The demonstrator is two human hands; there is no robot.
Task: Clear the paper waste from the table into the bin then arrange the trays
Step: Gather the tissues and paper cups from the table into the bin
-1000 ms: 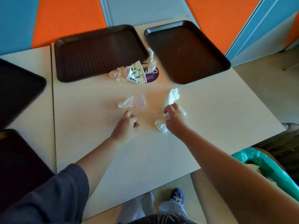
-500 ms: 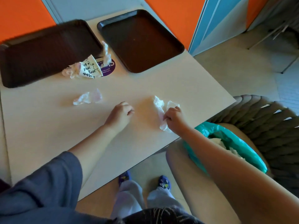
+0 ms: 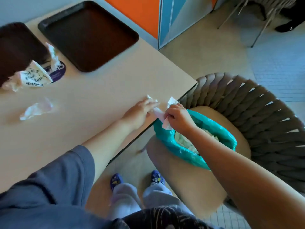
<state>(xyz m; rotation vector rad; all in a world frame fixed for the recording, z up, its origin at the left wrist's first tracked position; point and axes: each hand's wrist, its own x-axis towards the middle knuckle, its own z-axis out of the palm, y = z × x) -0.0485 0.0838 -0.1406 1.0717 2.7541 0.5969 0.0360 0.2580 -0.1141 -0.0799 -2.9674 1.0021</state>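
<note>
My right hand [image 3: 179, 118] grips a crumpled white napkin [image 3: 159, 113] at the table's right edge, right over the rim of the teal-bagged bin [image 3: 181, 149]. My left hand [image 3: 140, 109] lies on the table beside it, its fingers closed on the napkin's other end. More paper waste lies to the left: a crumpled tissue [image 3: 36, 109], a printed paper cone [image 3: 37, 76] and a twisted tissue [image 3: 53, 55]. One dark brown tray [image 3: 130, 33] sits at the back of the table. Another tray [image 3: 16, 47] is cut off at the left.
The bin sits on the seat of a woven grey chair [image 3: 247, 104] pushed close to the table's right edge [image 3: 173, 111]. It holds white paper. A purple round sticker [image 3: 58, 72] lies by the paper cone. My feet stand below the table edge.
My right hand dragged the napkin to the table's right edge above the bin. My left hand followed and now touches the napkin. The view swung right, bringing the bin and chair into sight.
</note>
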